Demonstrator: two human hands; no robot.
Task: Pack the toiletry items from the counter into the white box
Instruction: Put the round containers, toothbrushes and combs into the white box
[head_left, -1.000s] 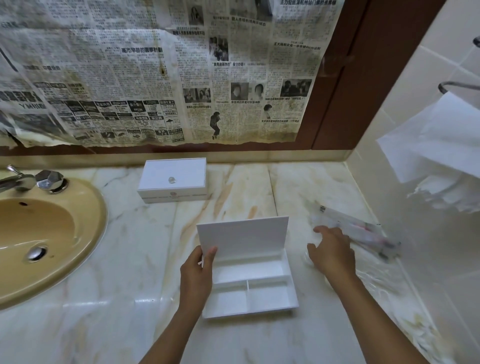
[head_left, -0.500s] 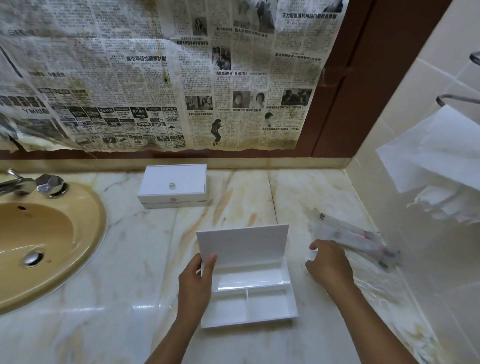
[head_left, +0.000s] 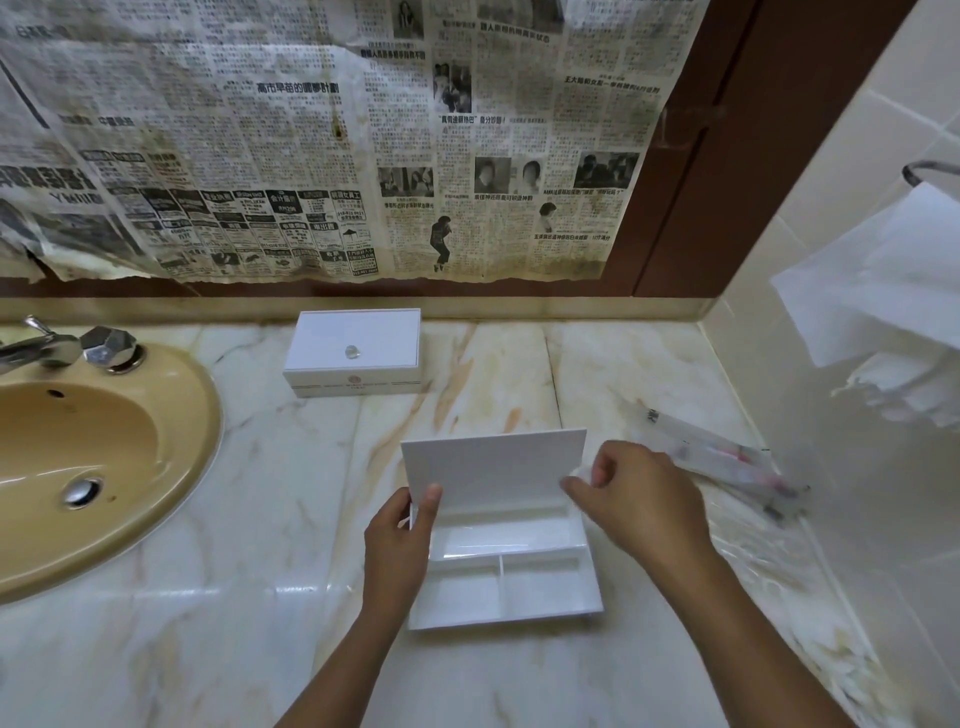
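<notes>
1. The polished marble worktop (head_left: 249, 649), pale with tan and grey veins, fills the lower part of the view and meets a tiled wall on the right.
2. Yellowed sheets of printed newspaper (head_left: 322, 135) cover the wall above the worktop, their lower edge torn and ragged.
3. An oval tan ceramic sink (head_left: 171, 499) is set into the worktop at the left, with a chrome drain (head_left: 80, 491) in its bowl and a chrome tap (head_left: 67, 348) at its far rim.
4. The open white box (head_left: 511, 587) with three compartments sits on the worktop near the front, between the two hands; its flat lid (head_left: 493, 467) stands upright at the back. One long compartment runs along the rear and two smaller ones lie side by side in front. All three look bare.
5. A second white rectangular box with a small clear knob on its shut lid (head_left: 353, 353) stands farther back, near the wall and well apart from the open one.
6. Crumpled white tissue paper (head_left: 883, 291) hangs at the right wall.
7. The clear plastic-wrapped toiletry items (head_left: 727, 462), long and thin with pink marks, lie on the worktop by the right wall, just beyond the right hand.
8. The right hand (head_left: 639, 499) hovers over the right end of the box's rear compartment, fingers curled, pinching a small clear wrapped packet (head_left: 582, 474) whose contents cannot be made out.
9. The left hand (head_left: 400, 540) grips the left edge of the box, its thumb pressed against the inside of the lid.
</notes>
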